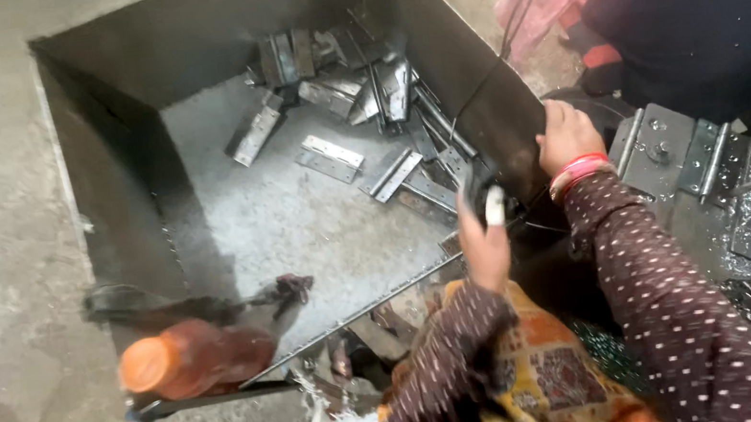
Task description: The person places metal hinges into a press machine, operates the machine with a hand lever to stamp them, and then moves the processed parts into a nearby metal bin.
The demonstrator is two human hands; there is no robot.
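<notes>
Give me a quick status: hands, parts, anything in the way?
Left hand grip shut on a small dark part. Right hand resting on bin wall. Metal hinges piled inside. Orange-capped bottle on bin's near edge.

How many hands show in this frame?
2. The left hand is at the metal bin's near right corner, holding a small dark object. The right hand rests on the bin's right wall. The neighbouring person's hands are not visible.

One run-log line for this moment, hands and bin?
left hand: over grey metal bin edge | right hand: on bin rim | inside: flat steel hinges
</notes>
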